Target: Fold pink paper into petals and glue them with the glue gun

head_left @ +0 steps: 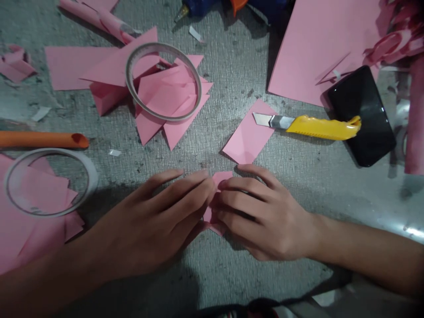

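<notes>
Both hands meet low in the middle of the head view over a small piece of pink paper [208, 215]. My left hand [165, 216] has its fingertips pressed on the paper from the left. From the right, the curled fingers of my right hand [265, 212] grip the same piece; much of it is hidden beneath the fingers. Just above my right hand lies a pink paper rectangle [247, 137]. A yellow utility knife [321, 127] rests with its bared blade over that rectangle and its handle end on a black phone [364, 115].
A tape roll [130, 84] lies over folded pink pieces [165, 88]. Another tape roll [91, 176] and an orange tube [39, 139] are at left. A blue glue gun [202, 8] sits at the top, and a large pink sheet [308, 53] at upper right.
</notes>
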{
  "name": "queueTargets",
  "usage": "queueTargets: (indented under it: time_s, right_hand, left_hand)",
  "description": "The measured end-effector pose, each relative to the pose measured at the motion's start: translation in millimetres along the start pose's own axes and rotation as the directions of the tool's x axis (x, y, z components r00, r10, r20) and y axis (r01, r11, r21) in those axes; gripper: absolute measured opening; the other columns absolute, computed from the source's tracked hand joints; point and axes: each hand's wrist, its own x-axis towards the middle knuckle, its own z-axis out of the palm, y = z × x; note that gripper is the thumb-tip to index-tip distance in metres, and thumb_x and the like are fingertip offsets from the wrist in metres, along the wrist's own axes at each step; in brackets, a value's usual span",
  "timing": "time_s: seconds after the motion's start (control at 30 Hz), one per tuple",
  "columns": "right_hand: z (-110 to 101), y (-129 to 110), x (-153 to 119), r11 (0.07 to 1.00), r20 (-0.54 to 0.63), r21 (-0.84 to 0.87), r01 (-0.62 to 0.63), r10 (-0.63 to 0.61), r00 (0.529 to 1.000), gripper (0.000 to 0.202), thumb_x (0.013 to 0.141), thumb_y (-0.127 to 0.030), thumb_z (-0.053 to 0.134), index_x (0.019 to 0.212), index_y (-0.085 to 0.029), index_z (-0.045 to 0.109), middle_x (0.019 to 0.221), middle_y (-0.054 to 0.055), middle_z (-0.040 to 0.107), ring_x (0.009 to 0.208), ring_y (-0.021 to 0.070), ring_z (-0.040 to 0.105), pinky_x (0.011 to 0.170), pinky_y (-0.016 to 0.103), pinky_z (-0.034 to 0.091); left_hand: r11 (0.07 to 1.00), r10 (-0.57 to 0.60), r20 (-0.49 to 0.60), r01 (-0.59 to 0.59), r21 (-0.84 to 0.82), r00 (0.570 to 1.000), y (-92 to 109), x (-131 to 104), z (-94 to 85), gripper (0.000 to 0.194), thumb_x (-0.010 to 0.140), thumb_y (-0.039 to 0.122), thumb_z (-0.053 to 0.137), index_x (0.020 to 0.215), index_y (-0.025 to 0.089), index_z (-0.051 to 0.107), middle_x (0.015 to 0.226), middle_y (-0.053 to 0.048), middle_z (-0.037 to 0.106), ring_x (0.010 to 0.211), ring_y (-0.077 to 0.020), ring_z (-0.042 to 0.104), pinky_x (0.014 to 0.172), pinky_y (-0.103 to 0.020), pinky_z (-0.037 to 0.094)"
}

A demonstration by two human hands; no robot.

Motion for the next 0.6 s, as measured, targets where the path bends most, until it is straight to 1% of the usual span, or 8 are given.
queueTargets:
  time_s: [0.1, 0.13, 0.27, 0.33, 0.4, 0.5, 0.6]
  right_hand:
    - [0.3, 0.3, -0.3, 1.000, -0.004, 0.000, 0.002, -0.002, 1.000, 0.023, 0.105, -0.016, 0.054, 0.106, -0.019, 0.077, 0.118, 0.007, 0.080, 0.120, 0.0259, 0.069, 0.122, 0.054, 0.049]
    - [0.3, 0.5, -0.5, 1.000, -0.002, -0.004, 0.003, -0.003, 1.000, 0.024, 0.105, -0.016, 0.054, 0.105, -0.019, 0.077, 0.118, 0.007, 0.080, 0.120, 0.0258, 0.069, 0.122, 0.054, 0.049]
    - [0.1, 0.6, -0.6, 1.000, 0.003, -0.008, 0.003, -0.003, 1.000, 0.025, 0.105, -0.016, 0.053, 0.104, -0.020, 0.077, 0.118, 0.006, 0.080, 0.119, 0.0258, 0.069, 0.122, 0.053, 0.049]
    - [0.2, 0.6, -0.6, 1.000, -0.002, -0.001, 0.004, -0.004, 1.000, 0.023, 0.104, -0.015, 0.054, 0.105, -0.019, 0.077, 0.119, 0.006, 0.080, 0.119, 0.0261, 0.069, 0.122, 0.053, 0.049]
    - [0.4, 0.8, -0.7, 1.000, -0.008, 0.002, 0.008, -0.008, 1.000, 0.023, 0.103, -0.014, 0.055, 0.105, -0.018, 0.077, 0.119, 0.007, 0.080, 0.119, 0.0266, 0.069, 0.122, 0.054, 0.049]
    - [0.6, 1.2, -0.7, 1.000, -0.008, 0.001, 0.010, -0.010, 1.000, 0.023, 0.103, -0.014, 0.055, 0.106, -0.018, 0.077, 0.118, 0.007, 0.080, 0.119, 0.0274, 0.069, 0.122, 0.055, 0.048]
    - [0.4, 1.2, -0.5, 1.000, -0.008, -0.002, 0.010, -0.010, 1.000, 0.023, 0.103, -0.014, 0.055, 0.108, -0.017, 0.078, 0.115, 0.007, 0.080, 0.118, 0.0273, 0.070, 0.121, 0.055, 0.049]
  left_hand:
    - [0.999, -0.002, 0.030, 0.001, 0.043, 1.000, -0.6, -0.7, 0.0, 0.024, 0.112, 0.016, 0.056, 0.133, 0.012, 0.068, 0.139, -0.009, 0.072, 0.138, -0.0267, 0.063, 0.117, -0.045, 0.048]
    - [0.999, -0.001, 0.028, -0.001, 0.052, 1.000, -0.8, -0.7, -0.1, 0.024, 0.112, 0.017, 0.056, 0.133, 0.012, 0.068, 0.140, -0.008, 0.072, 0.138, -0.0266, 0.063, 0.118, -0.045, 0.048]
    - [0.997, 0.022, 0.020, -0.023, 0.075, 1.000, -1.2, -0.5, -0.4, 0.023, 0.111, 0.017, 0.059, 0.130, 0.008, 0.069, 0.137, -0.011, 0.072, 0.136, -0.0287, 0.064, 0.116, -0.046, 0.048]
    - [0.997, 0.025, 0.023, -0.027, 0.077, 0.999, -1.4, -1.0, -0.3, 0.022, 0.112, 0.018, 0.058, 0.130, 0.010, 0.069, 0.139, -0.010, 0.071, 0.136, -0.0282, 0.063, 0.117, -0.046, 0.047]
    - [0.997, 0.027, 0.027, -0.029, 0.078, 0.999, -1.7, -2.4, 0.0, 0.023, 0.112, 0.018, 0.059, 0.131, 0.010, 0.069, 0.142, -0.010, 0.070, 0.136, -0.0283, 0.063, 0.119, -0.046, 0.047]
    - [0.992, 0.049, 0.043, -0.054, 0.111, 0.998, -2.2, -5.5, 0.7, 0.028, 0.110, 0.016, 0.060, 0.135, 0.006, 0.068, 0.144, -0.013, 0.068, 0.137, -0.0298, 0.064, 0.122, -0.047, 0.045]
    - [0.990, 0.069, 0.052, -0.075, 0.123, 0.996, -2.4, -8.2, 0.2, 0.031, 0.110, 0.013, 0.057, 0.138, 0.004, 0.066, 0.145, -0.016, 0.068, 0.138, -0.0311, 0.064, 0.123, -0.049, 0.045]
